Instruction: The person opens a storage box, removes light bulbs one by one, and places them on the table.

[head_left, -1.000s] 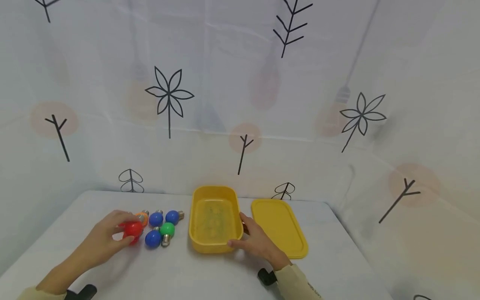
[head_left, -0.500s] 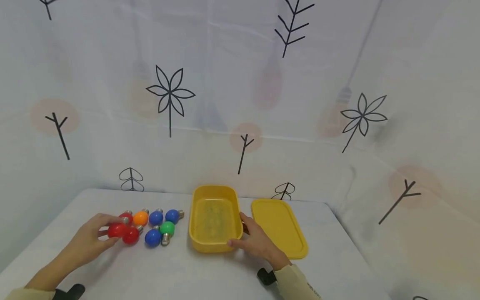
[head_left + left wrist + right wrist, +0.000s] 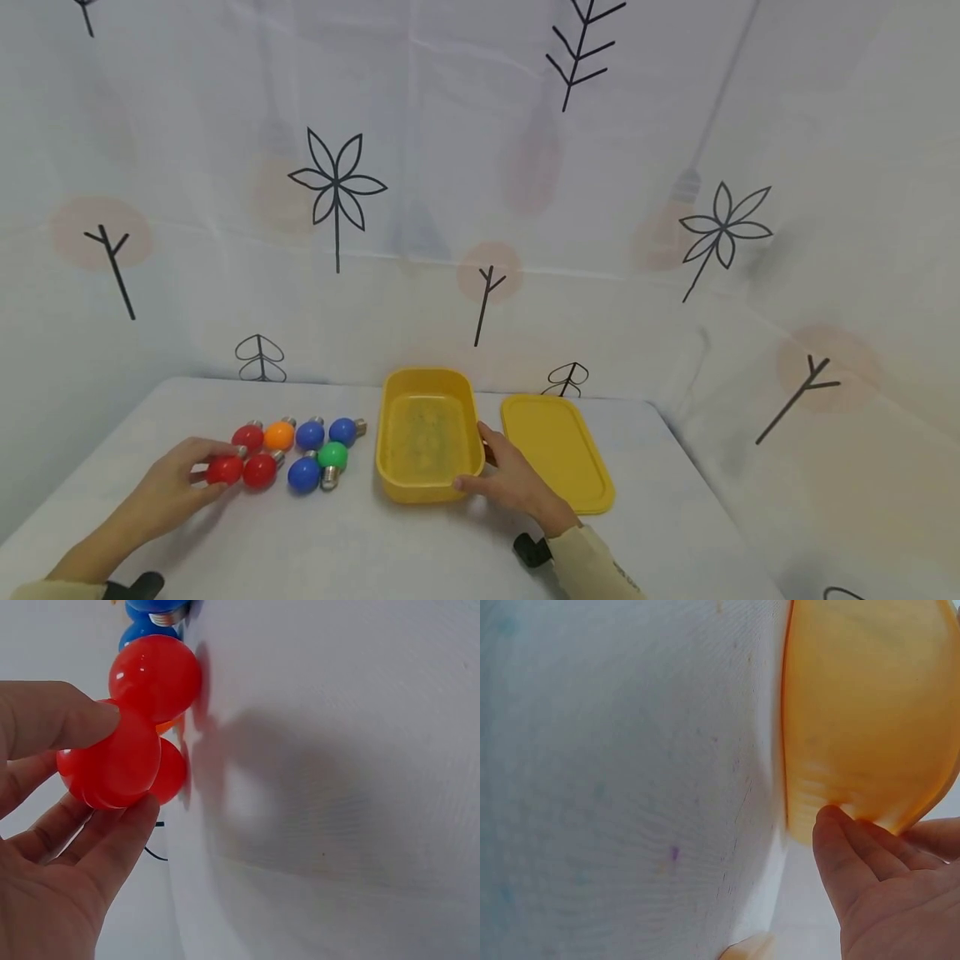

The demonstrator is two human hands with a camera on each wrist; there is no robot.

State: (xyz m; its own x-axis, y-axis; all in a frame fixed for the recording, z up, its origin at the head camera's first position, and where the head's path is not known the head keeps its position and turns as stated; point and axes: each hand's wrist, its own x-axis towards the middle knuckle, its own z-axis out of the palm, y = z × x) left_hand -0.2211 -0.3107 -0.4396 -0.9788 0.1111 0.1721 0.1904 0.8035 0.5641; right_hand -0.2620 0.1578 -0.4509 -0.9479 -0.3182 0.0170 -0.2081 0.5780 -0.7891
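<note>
My left hand [image 3: 168, 492] pinches a red light bulb [image 3: 224, 470] between thumb and fingertips, at the left end of a bulb group. In the left wrist view the held bulb [image 3: 120, 761] shows as a round red globe, apart from the tabletop. Beside it lie two more red bulbs, one nearer [image 3: 260, 472] and one behind [image 3: 247, 437]. My right hand [image 3: 517, 483] rests against the yellow container [image 3: 420, 495], its thumb at the near right corner. In the right wrist view my extended fingers [image 3: 847, 847] touch the container's outer wall [image 3: 862, 712].
An orange bulb [image 3: 279, 436], several blue bulbs such as the near one [image 3: 304, 475], and a green bulb [image 3: 332, 456] lie left of the container. A flat yellow lid [image 3: 558, 454] lies to its right. A patterned cloth [image 3: 420, 208] hangs behind the white table.
My left hand has moved left and slightly nearer with the red bulb, uncovering the other red bulbs and the orange one. The right hand and container have stayed put.
</note>
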